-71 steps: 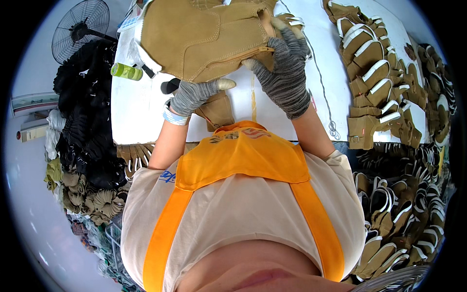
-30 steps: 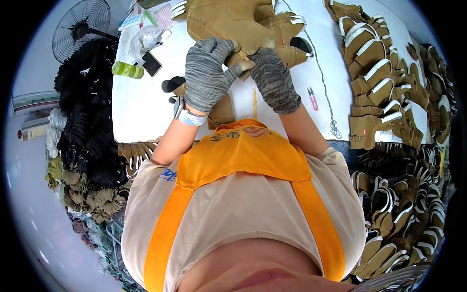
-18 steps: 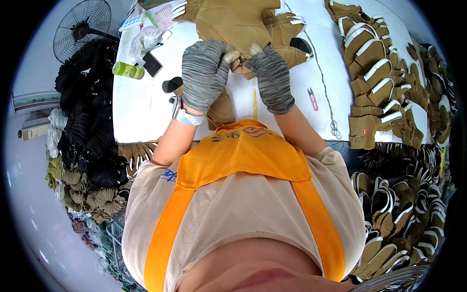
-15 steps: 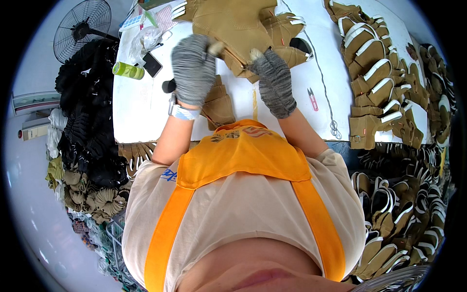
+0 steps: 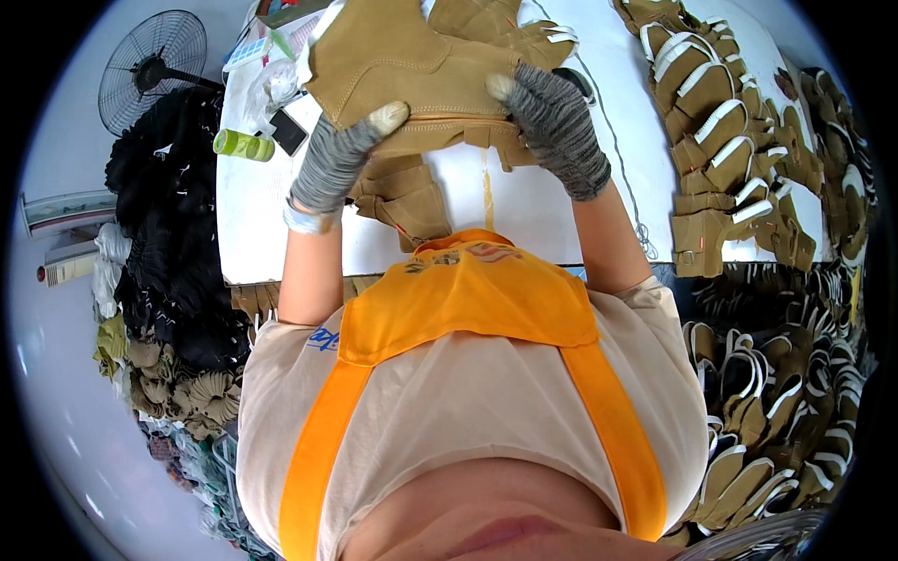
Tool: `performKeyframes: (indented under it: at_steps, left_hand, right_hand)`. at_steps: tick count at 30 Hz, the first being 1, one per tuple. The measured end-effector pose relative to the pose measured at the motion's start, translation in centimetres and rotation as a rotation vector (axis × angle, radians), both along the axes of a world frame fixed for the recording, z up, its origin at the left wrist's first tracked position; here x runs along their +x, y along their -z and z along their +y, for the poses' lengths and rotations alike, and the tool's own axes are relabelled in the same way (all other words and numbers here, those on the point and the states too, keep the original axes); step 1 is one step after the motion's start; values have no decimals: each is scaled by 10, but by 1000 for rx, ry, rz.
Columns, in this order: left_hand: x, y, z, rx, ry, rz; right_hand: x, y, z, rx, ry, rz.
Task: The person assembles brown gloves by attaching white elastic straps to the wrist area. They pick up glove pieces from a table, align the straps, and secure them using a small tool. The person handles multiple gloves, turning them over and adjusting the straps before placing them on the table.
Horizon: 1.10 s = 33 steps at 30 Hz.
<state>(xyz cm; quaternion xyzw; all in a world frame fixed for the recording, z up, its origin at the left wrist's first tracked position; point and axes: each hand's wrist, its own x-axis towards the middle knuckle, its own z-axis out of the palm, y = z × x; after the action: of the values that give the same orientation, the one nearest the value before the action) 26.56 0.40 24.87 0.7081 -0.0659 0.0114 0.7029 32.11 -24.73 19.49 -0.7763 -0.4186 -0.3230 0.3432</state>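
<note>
I hold a tan suede boot upper (image 5: 412,65) up over the white table (image 5: 533,201). My left hand (image 5: 339,161), in a grey knit glove, grips its lower left edge with the thumb on top. My right hand (image 5: 554,123), also in a grey glove, grips the lower right edge. A smaller tan suede piece (image 5: 407,198) lies on the table just under my left hand. More tan pieces (image 5: 510,23) lie behind the upper.
Rows of tan pieces with white straps (image 5: 725,140) cover the table's right side and the floor at right (image 5: 767,393). A green bottle (image 5: 241,144), a dark phone (image 5: 288,131) and a fan (image 5: 150,61) are at left. Black and tan piles (image 5: 164,280) sit left.
I have lifted and spread the suede upper toward the camera; my hands have moved apart to its lower edges from a closer grip over the table.
</note>
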Motion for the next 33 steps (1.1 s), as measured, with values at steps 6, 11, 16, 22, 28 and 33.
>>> performKeyframes:
  at_steps: [6,11,16,22,28,33]
  left_hand:
    - [-7,9,-20,-13,-180,-89]
    - [-7,13,-13,-62,-235,-127]
    - [-11,17,-18,-63,-264,-115]
    - [-16,9,-38,-57,-324,-117]
    - [-13,7,-46,-182,-326,-49]
    - [-17,10,-60,-166,-285,-40]
  right_hand:
    - [-9,-21,-2,282,154,190]
    - [-6,-39,-9,178,95,119]
    - [-10,-49,0,128,186,193]
    - [-13,-53,4,-180,447,18]
    - [-11,-29,-12,234,24,155]
    - [-29,0,-27,746,-114,789]
